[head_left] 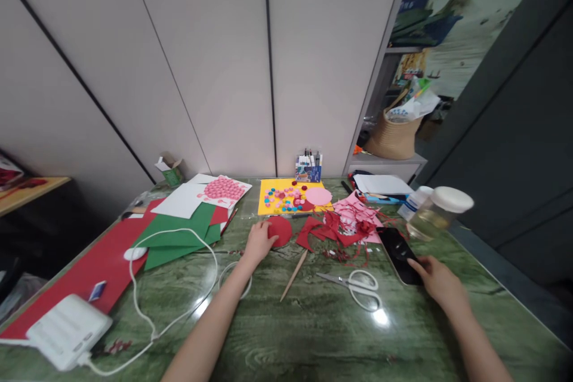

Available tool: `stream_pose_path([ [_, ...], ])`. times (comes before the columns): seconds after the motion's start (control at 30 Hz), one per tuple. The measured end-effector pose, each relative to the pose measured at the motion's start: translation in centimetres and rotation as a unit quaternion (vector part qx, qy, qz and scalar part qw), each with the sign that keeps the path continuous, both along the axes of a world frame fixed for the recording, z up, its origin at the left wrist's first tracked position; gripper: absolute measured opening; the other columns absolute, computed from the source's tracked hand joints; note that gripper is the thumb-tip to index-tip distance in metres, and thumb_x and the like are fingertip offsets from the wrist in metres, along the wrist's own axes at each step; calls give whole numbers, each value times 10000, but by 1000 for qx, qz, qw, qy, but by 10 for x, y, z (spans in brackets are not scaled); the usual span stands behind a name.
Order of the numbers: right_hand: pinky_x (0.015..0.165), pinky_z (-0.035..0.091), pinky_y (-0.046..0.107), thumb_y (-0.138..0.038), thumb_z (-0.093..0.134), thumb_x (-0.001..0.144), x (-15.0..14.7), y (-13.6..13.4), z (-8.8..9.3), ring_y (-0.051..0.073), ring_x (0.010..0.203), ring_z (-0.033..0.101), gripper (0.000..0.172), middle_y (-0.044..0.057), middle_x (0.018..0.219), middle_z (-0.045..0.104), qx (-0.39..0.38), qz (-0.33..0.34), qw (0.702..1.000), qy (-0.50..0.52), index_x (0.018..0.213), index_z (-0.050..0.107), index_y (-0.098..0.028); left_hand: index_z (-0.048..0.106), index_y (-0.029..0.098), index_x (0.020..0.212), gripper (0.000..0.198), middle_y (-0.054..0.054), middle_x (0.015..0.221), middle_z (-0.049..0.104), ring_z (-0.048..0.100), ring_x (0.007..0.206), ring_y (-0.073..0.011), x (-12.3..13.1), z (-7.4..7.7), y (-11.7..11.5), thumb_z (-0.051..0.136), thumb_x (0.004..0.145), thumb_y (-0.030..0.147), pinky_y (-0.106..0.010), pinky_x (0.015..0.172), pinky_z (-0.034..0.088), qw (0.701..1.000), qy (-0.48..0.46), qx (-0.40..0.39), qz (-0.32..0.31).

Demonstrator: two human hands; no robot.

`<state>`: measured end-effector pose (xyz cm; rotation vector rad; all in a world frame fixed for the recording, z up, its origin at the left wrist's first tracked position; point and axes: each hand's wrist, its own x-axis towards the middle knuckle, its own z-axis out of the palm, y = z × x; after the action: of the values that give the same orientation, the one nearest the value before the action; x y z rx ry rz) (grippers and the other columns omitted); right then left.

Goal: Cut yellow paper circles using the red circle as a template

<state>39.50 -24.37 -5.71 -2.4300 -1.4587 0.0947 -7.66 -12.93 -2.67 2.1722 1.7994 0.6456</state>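
Observation:
My left hand [258, 243] is closed at the left edge of a red paper circle [281, 231], which lies close to the tabletop. On the right, my right hand [441, 283] grips the lower right edge of a black smartphone [398, 253], one finger reaching onto its screen. The screen shows small light marks too faint to read. Between the hands lie a pointed wooden stick [294, 276] and white-handled scissors [353, 287]. Beyond them are red paper scraps [313, 231] and a pink paper circle [318, 196].
A yellow sheet [266, 206] bears small colored pieces. Green paper [179, 239], red paper [96, 265], a white device [69, 331] and its looping cable [154, 334] occupy the left. A lidded jar [432, 215] stands at right. Cabinet doors [215, 59] rise behind the table.

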Motion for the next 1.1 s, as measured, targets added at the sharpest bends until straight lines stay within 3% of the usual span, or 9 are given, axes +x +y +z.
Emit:
stream_pose_path([
  [0.13,593,428,318,-419,344,851,11,0,1,273,732,653,353,112,814,694,-42,8,999,23,881,627,-210,521,86,1104,500,-167,1091,549,478,1072,-284,6,-2,10,672,690,321,-412,921,346,998,33,-32,39],
  [0.27,641,429,321,-439,305,860,15,3,6,277,814,646,410,129,898,687,-62,13,997,51,922,628,-194,518,131,1111,364,-103,1149,527,506,1049,-237,7,-1,27,559,809,329,-459,893,396,995,43,-64,63],
  [0.43,603,433,292,-579,456,746,12,5,16,247,699,649,479,79,756,682,-78,42,991,100,957,604,-175,515,145,1129,329,-90,1137,540,552,981,-206,1,-1,38,519,845,311,-418,819,469,993,2,-96,65],
  [0.67,553,412,279,-570,524,695,7,3,20,229,609,629,483,41,641,642,-82,57,988,119,950,557,-161,517,142,1124,318,-83,1094,561,571,934,-190,-10,2,30,512,850,305,-398,789,487,988,-116,-101,28],
  [0.8,546,416,279,-542,542,695,3,3,24,225,592,621,448,36,615,625,-71,49,990,114,925,564,-157,529,138,1105,320,-54,945,606,594,785,-150,-16,6,25,554,823,286,-343,712,497,972,-205,-109,18],
  [0.9,595,428,309,-498,452,782,-4,0,34,247,687,624,408,106,732,649,-39,28,995,92,927,580,-139,542,155,1113,431,-10,769,618,590,671,-136,-19,11,22,661,711,255,-288,656,480,954,-281,-104,20],
  [1.0,691,413,405,-441,229,885,-24,-7,47,316,901,574,485,209,977,609,23,2,999,46,1082,526,-111,542,161,1129,516,7,690,611,588,627,-136,-21,18,16,685,647,280,-255,610,461,928,-359,-98,17],
  [1.1,732,410,430,-443,240,892,-63,-15,57,305,899,569,463,184,1019,589,54,58,996,30,1120,498,-134,518,147,1161,580,23,644,588,570,582,-124,-21,26,7,678,633,330,-240,577,446,901,-424,-93,14],
])
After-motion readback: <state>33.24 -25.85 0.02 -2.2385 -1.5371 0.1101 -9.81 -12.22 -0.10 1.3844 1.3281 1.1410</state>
